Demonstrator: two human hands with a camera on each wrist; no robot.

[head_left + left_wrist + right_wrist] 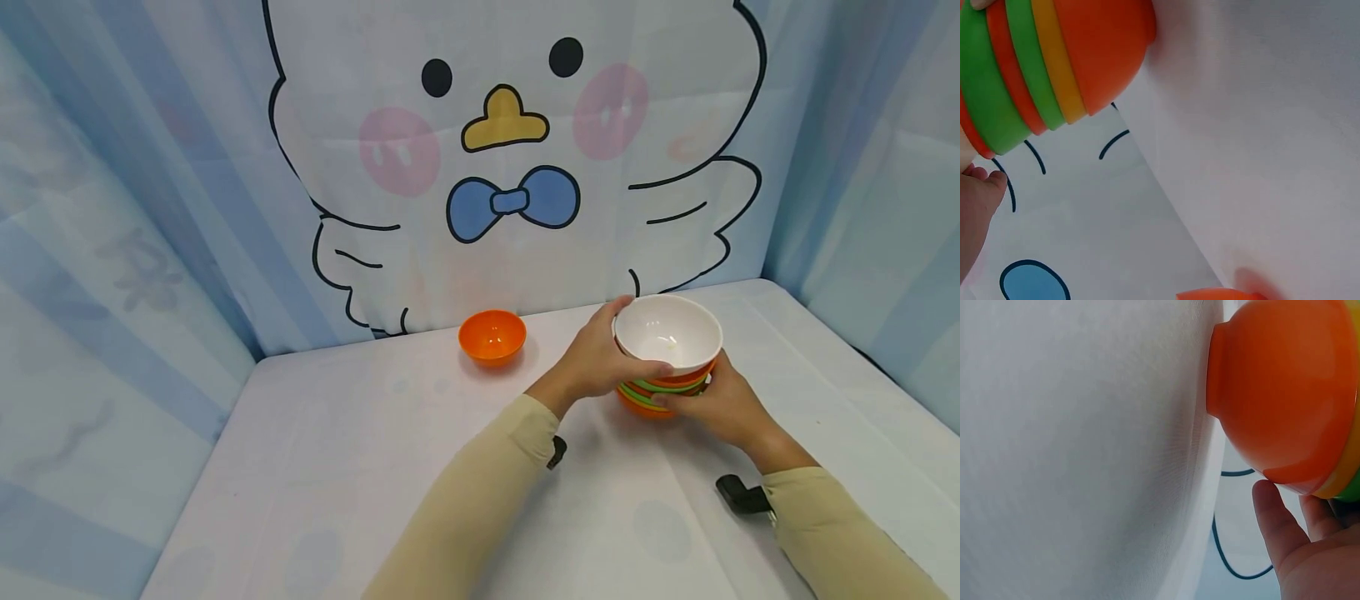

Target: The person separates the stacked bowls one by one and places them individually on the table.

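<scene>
A stack of nested bowls (647, 406) in orange, green and yellow stands upright at the right of the table, with a white bowl (666, 335) on top. My left hand (596, 357) grips the white bowl at its left side, thumb along the near rim. Around the right side of the coloured stack, my right hand (726, 407) holds on, its thumb across the front. The lowest orange bowl (1285, 394) has its base at the tablecloth; whether it touches cannot be told. The far fingers of both hands are partly hidden in the head view.
A single orange bowl (492, 337) sits apart near the table's back edge, left of the stack. A white cloth (337, 467) covers the table. Behind it hangs a curtain (510, 275) with a cartoon bird, and patterned curtains flank both sides.
</scene>
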